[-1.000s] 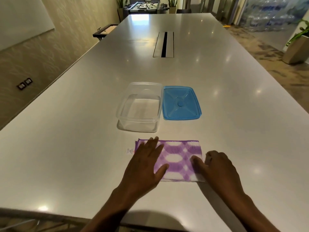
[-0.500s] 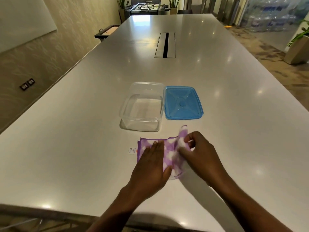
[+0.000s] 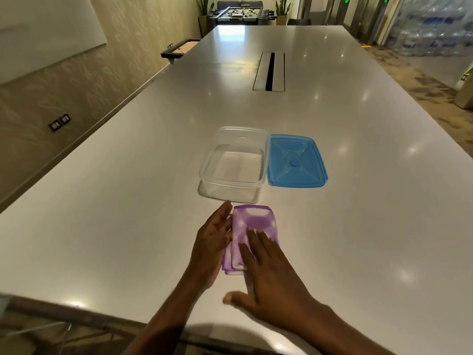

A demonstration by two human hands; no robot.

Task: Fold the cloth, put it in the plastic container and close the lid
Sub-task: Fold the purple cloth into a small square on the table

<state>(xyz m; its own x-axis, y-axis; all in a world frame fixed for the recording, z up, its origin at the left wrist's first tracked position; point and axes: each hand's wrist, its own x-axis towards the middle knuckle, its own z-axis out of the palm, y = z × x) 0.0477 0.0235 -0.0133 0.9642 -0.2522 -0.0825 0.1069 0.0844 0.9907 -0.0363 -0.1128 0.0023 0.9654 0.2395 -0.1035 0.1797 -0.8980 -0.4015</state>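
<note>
A purple and white checked cloth (image 3: 256,224) lies folded into a narrow stack on the white table (image 3: 128,226), just in front of the clear plastic container (image 3: 234,185). The container is empty and uncovered. Its blue lid (image 3: 295,161) lies flat on the table, touching the container's right side. My left hand (image 3: 212,242) rests flat against the cloth's left edge, fingers straight. My right hand (image 3: 271,275) lies flat with spread fingers on the near right part of the cloth and hides that corner.
A cable slot (image 3: 270,71) is set into the table further back. The near table edge (image 3: 102,321) runs just below my forearms. A wall (image 3: 51,85) stands to the left and carpeted floor lies to the right.
My right hand lifted the cloth's right end and brought it over to the left, halving the cloth's width. Both hands now press flat on the folded stack.
</note>
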